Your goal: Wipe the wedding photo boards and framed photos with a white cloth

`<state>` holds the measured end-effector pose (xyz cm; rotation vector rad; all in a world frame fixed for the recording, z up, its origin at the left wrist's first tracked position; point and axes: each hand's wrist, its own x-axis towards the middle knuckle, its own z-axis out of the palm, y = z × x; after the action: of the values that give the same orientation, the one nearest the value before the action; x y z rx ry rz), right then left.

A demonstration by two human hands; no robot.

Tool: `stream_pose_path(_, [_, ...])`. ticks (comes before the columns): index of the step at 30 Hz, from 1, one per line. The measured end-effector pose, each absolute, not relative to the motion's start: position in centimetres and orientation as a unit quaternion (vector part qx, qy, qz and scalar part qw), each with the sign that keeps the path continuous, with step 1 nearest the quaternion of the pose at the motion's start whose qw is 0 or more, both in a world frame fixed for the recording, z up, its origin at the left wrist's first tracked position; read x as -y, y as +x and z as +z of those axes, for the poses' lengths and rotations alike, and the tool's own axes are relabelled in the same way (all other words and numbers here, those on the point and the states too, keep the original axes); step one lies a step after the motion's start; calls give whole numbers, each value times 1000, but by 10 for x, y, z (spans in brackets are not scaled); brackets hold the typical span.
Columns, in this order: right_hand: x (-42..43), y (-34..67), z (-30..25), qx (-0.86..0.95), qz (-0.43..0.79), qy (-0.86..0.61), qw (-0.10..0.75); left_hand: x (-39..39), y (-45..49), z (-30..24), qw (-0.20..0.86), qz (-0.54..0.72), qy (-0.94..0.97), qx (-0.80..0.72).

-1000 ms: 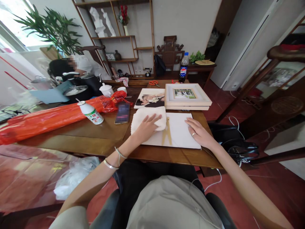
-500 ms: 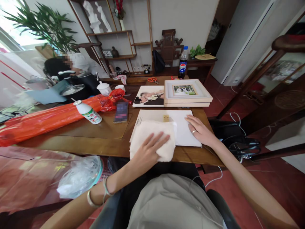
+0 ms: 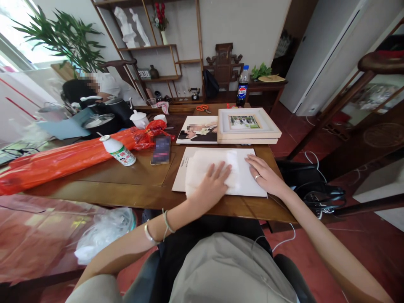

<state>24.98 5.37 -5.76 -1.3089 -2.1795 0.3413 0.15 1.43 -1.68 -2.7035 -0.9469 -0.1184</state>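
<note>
White cloth [image 3: 197, 170] lies flat beneath the left hand [image 3: 212, 187], fingers slightly spread, over a pale board [image 3: 248, 188] at the frame's centre. The right hand [image 3: 265, 176], fingers nearly together, touches the board's right side. Beyond, right of centre, a framed picture [image 3: 267, 120] rests on the brown surface [image 3: 147, 174].

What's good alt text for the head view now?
A person's left hand lies flat on a white cloth over a white board, the right hand at the board's right side. Beyond, on the wooden table, are a photo print and stacked frames.
</note>
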Motion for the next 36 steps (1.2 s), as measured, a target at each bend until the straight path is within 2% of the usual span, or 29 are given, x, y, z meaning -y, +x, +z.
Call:
stream_pose_path(6, [-53,249,-55,814,138,-491,276,31,-2,-22,135,-83,-948,276])
stream_pose_path(18, [-55,252,-60,822,120,-481,281,-67,26,-11,133,-14,-925,355])
stream_pose_path(29, [-56,255,-62,834,122,-460,279,37,42,-30,217,-54,-926,306])
stream_pose_path(36, [-56,253,-61,826,118,-473,284,-6,36,-21,167,-48,-931,321])
